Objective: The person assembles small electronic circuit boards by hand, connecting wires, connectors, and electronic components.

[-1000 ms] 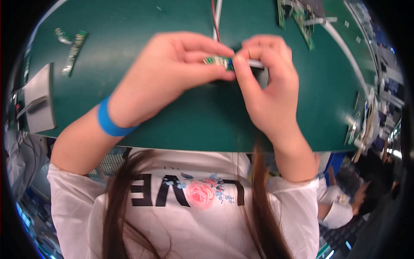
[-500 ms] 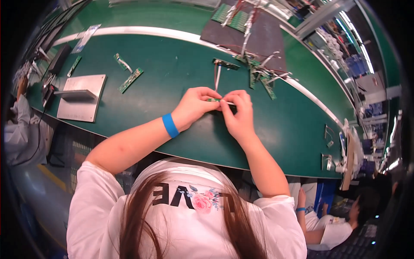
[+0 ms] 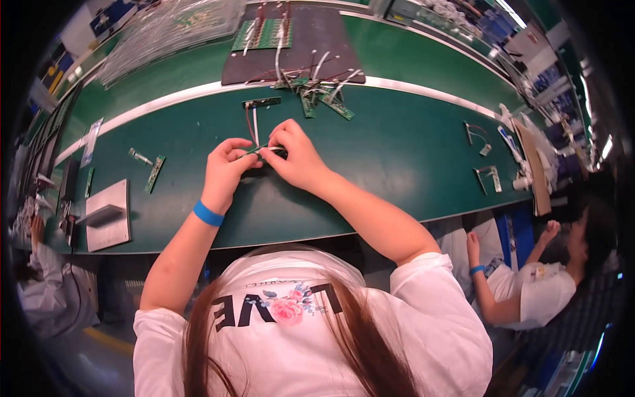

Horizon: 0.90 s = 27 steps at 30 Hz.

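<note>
A small green circuit board (image 3: 254,150) is pinched between my two hands, low over the green tabletop. My left hand (image 3: 225,173) grips it from the left with thumb and forefinger, a blue band on the wrist. From the right, my right hand (image 3: 296,156) has its fingertips closed at the other end, partly covering the board and a white lead. White and red wires (image 3: 255,124) run away from my fingers to another narrow circuit board (image 3: 262,102), which lies on the table just beyond them.
Several wired boards (image 3: 317,92) lie heaped at the edge of a dark mat (image 3: 297,40). A metal plate with an upright fin (image 3: 109,215) stands at left, near two joined boards (image 3: 155,174). Small wired pieces (image 3: 488,180) lie at right. A co-worker (image 3: 529,284) sits on the right.
The whole view has turned, so the table and mat appear further left. My hands stay together on the board, and my left fingers have shifted slightly along it.
</note>
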### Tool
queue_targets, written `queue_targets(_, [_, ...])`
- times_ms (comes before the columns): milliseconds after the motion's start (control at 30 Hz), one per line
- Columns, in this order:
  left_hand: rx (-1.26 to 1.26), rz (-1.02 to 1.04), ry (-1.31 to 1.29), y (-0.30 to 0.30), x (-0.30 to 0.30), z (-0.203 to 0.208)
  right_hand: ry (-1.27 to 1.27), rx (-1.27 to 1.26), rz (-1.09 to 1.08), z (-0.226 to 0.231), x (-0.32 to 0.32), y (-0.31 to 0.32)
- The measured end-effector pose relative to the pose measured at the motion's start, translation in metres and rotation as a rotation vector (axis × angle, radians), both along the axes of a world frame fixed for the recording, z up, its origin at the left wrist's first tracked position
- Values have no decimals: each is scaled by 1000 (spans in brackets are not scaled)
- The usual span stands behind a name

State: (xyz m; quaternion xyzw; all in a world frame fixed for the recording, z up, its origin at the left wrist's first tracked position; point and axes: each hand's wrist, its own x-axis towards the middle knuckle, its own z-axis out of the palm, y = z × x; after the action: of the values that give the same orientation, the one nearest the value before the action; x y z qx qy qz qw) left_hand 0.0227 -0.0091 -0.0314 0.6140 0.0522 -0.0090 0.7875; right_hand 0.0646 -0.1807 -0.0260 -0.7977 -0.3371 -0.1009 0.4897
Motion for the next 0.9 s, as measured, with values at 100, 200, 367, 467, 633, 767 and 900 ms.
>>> queue_targets(100, [-13, -4, -40, 10, -5, 10, 68, 23, -18, 9, -1, 1])
queue_targets(200, [38, 21, -11, 20, -14, 7, 89, -59, -43, 15, 13, -4])
queue_targets(367, [117, 197, 9, 58, -14, -1, 337, 20, -32, 19, 51, -5])
queue_targets(467, [-64, 171, 8, 69, -16, -2, 508, 154, -258, 33, 77, -4])
queue_targets(633, [-176, 94, 73, 86, -38, -5, -304, -248, -567, 51, 86, -9])
queue_targets(767, [-179, 121, 58, 103, -61, -3, -473, -475, 9, 88, 31, 6])
queue_targets(900, [-195, 67, 81, 106, -73, 5, -685, -897, 94, 73, 29, 45])
